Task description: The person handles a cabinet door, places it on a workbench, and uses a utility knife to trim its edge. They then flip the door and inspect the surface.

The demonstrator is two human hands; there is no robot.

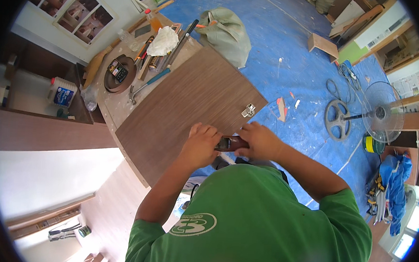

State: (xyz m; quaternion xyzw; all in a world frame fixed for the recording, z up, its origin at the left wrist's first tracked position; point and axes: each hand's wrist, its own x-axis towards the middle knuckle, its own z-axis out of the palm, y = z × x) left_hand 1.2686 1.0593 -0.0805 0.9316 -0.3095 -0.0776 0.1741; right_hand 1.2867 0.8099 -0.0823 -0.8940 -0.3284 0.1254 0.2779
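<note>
A brown wood-grain cabinet door lies flat on the worktable, with a metal hinge fixed near its right corner. At its near right edge is a small dark-brown hand plane. My left hand is closed round the plane's left end, and my right hand grips its right end. The plane's underside and its contact with the door edge are hidden. Beyond the door's left edge lie a blue-handled claw hammer and a coil of brown edging strip.
Crumpled white paper, an orange bottle and several hand tools crowd the table's far end. A grey-green bag stands beyond the door. On the blue floor sheet are a standing fan, cables and scraps.
</note>
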